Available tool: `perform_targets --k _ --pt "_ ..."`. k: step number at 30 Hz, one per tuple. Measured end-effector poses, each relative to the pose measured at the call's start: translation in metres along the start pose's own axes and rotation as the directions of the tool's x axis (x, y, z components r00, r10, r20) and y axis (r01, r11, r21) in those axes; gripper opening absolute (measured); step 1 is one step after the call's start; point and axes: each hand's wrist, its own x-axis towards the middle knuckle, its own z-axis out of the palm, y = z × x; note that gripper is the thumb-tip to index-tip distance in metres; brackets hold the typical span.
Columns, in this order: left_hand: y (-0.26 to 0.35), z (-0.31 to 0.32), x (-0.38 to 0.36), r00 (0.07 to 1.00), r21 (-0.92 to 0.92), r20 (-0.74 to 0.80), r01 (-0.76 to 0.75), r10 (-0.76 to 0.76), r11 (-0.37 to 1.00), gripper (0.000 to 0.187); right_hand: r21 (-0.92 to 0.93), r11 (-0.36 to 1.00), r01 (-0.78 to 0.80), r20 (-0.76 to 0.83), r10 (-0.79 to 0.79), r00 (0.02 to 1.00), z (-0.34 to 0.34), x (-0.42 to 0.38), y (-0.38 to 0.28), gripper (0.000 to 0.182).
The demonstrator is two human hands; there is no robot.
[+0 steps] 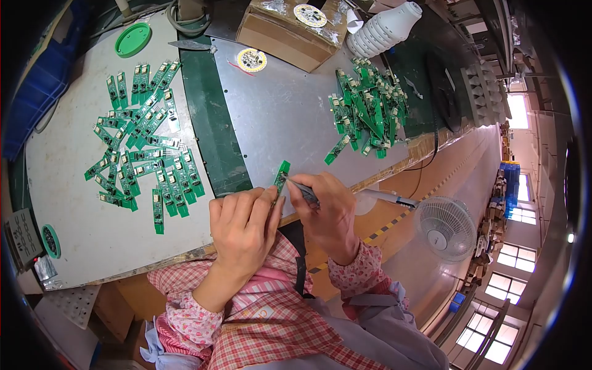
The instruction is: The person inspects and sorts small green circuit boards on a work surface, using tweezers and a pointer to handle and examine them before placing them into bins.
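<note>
Near the table's front edge, my left hand (245, 225) is closed on a narrow green circuit board (282, 174), which points up and away from me. My right hand (327, 213) is closed round a grey pointed tool (304, 190), its tip at the board's face. Beyond and to the right lies a heap of green circuit boards (370, 111) on the metal sheet (259, 111). Many more green boards (145, 139) are spread over the white surface (68, 185) on the left.
At the back stand a cardboard box (290, 31) and a stack of white cups (382, 31). A round board (251, 60), a green lid (133, 40) and a pointed tool (191, 45) lie nearby. A fan (441, 228) stands beyond the table's right edge.
</note>
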Motion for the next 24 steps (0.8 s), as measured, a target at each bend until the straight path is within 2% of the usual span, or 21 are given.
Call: perform_targets --k 24 --pt "0.000 0.000 0.000 1.000 0.011 -0.003 -0.004 0.004 1.000 0.028 -0.015 1.000 -0.002 0.040 0.002 0.999 -0.009 0.001 -0.002 0.020"
